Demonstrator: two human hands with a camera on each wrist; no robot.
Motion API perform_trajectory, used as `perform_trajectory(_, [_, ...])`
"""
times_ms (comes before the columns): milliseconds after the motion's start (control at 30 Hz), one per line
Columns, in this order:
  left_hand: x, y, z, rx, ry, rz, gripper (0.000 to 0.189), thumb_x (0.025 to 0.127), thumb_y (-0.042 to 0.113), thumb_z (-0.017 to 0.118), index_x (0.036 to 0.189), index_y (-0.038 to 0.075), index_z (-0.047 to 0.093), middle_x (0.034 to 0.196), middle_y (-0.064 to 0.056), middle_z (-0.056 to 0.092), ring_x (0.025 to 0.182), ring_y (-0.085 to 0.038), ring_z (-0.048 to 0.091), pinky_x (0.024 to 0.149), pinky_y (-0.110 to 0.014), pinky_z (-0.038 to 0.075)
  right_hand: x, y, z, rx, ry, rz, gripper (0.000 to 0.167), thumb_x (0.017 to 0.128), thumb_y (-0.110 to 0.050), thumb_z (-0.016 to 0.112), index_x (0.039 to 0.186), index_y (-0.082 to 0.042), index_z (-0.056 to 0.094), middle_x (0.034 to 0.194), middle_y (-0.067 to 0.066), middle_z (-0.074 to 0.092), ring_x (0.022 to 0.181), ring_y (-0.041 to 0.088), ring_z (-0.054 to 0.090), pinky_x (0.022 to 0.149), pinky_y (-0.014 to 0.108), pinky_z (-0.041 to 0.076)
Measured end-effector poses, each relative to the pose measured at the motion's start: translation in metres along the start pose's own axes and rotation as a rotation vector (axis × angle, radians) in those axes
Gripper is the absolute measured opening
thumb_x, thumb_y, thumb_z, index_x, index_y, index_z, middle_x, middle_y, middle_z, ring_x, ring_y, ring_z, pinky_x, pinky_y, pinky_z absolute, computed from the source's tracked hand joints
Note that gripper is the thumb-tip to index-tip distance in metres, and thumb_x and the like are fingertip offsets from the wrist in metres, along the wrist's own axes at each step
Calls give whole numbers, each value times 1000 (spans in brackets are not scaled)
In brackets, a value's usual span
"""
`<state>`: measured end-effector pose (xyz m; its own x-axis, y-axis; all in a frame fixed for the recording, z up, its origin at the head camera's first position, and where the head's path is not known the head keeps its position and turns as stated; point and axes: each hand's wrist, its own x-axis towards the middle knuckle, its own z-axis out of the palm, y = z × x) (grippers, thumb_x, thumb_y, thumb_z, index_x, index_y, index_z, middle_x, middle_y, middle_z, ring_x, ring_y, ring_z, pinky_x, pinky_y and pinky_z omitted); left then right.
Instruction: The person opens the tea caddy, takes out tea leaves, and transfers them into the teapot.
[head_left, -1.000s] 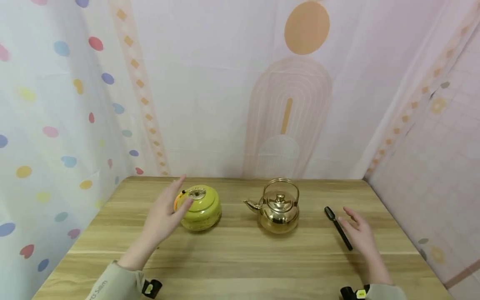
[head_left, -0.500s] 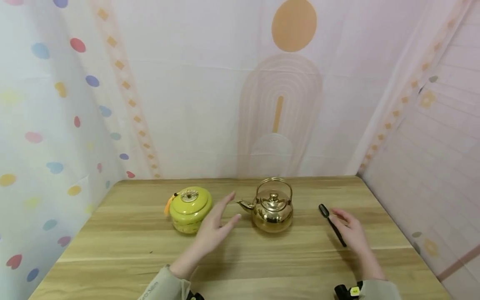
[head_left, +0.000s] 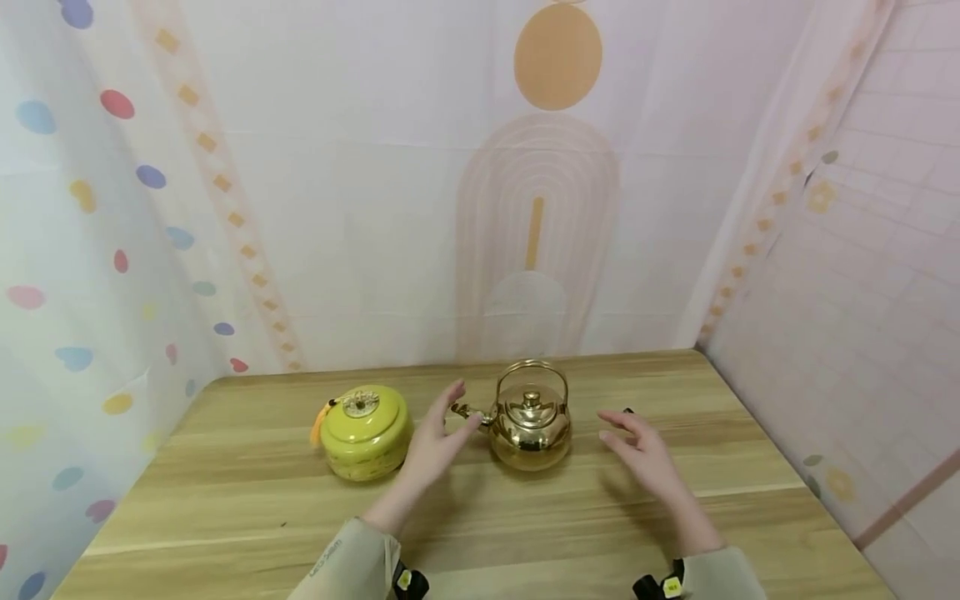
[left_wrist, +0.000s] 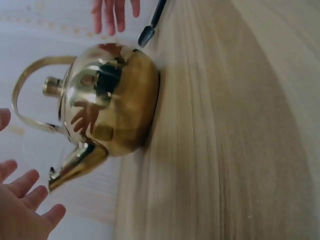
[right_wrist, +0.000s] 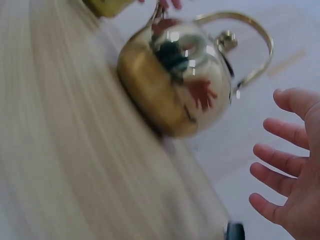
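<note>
A shiny gold teapot (head_left: 530,437) with a tall looped handle stands on the wooden table. My left hand (head_left: 430,451) is beside its spout (left_wrist: 75,167), fingers spread. In the head view the thumb overlaps the spout; the left wrist view shows the fingertips close to it, and whether they touch I cannot tell. On the teapot's other side, my right hand (head_left: 647,463) hovers with parted fingers, apart from the pot and holding nothing. A black long-handled scoop (left_wrist: 146,36) lies to the right of the teapot, mostly hidden behind my right hand in the head view.
Left of my left hand sits a yellow-green lidded jar (head_left: 367,442) with an orange tassel (head_left: 318,423). The wooden table (head_left: 525,533) ends at patterned curtains (head_left: 390,250) behind and at both sides.
My left hand has moved right, from in front of the jar to the teapot's spout. The right hand has left the scoop's side and come toward the pot. The head view has turned.
</note>
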<state>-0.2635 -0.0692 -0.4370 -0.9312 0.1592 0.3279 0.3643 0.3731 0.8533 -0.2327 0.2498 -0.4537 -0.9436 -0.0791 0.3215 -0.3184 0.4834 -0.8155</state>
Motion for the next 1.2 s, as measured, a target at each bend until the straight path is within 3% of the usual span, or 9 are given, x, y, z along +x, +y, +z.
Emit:
perform_trajectory(233, [9, -11, -2, -169, 44, -119, 63, 96, 24, 62, 147, 0, 34, 136, -26, 51, 127, -41, 46, 105, -53, 35, 10, -22, 16, 109, -28, -58, 37, 95, -14, 64, 129, 0, 59, 132, 19, 53, 122, 37, 49, 96, 56, 42])
perform_trajectory(367, [8, -1, -4, -268, 24, -162, 59, 97, 16, 60, 145, -7, 33, 133, -30, 50, 126, -43, 46, 106, -51, 34, 17, -36, 25, 136, -39, -75, 39, 94, -13, 65, 130, 2, 58, 139, 22, 47, 124, 39, 46, 97, 55, 41])
perform_trajectory(433, [9, -3, -1, -308, 21, -185, 59, 98, 17, 59, 144, -8, 33, 133, -29, 51, 127, -41, 45, 106, -49, 35, 22, -40, 30, 139, -39, -76, 41, 93, -13, 66, 131, 2, 57, 142, 23, 43, 127, 40, 43, 99, 56, 40])
perform_trajectory(500, [10, -9, 2, -339, 27, -215, 58, 98, 19, 59, 144, -7, 35, 132, -27, 53, 123, -36, 49, 103, -49, 39, 27, -45, 36, 133, -40, -76, 43, 93, -15, 66, 131, 1, 57, 145, 25, 39, 130, 41, 39, 99, 57, 38])
perform_trajectory(600, [14, -25, 9, -373, 44, -260, 58, 97, 24, 60, 143, -4, 39, 112, -18, 59, 106, -27, 55, 95, -46, 47, 35, -46, 47, 123, -27, -84, 45, 92, -18, 67, 131, 0, 57, 147, 28, 33, 134, 45, 31, 101, 61, 35])
perform_trajectory(733, [14, -30, 16, -436, 55, -306, 56, 97, 24, 62, 140, -5, 42, 94, -6, 51, 92, -18, 54, 91, -44, 50, 43, -50, 59, 96, -3, -77, 45, 90, -21, 68, 130, -2, 58, 146, 29, 34, 133, 48, 31, 100, 66, 31])
perform_trajectory(967, [11, -38, 30, -606, 49, -364, 52, 97, 17, 59, 139, -8, 41, 128, -20, 52, 101, -19, 59, 97, -43, 46, 52, -51, 78, 85, 70, -52, 39, 86, -16, 74, 121, -1, 65, 139, 23, 46, 130, 44, 39, 105, 62, 28])
perform_trajectory(1067, [12, -41, 35, -675, 26, -360, 47, 98, 12, 57, 135, -12, 41, 129, -23, 51, 99, -19, 61, 96, -41, 47, 54, -50, 83, 71, 117, -36, 37, 84, -16, 75, 117, -2, 67, 139, 22, 47, 129, 44, 41, 104, 60, 31])
perform_trajectory(1200, [14, -45, 38, -687, 10, -351, 43, 98, 9, 57, 131, -15, 43, 123, -21, 56, 97, -17, 62, 93, -38, 49, 56, -50, 89, 39, 155, -22, 38, 83, -18, 76, 116, -2, 68, 138, 19, 48, 128, 44, 42, 104, 57, 33])
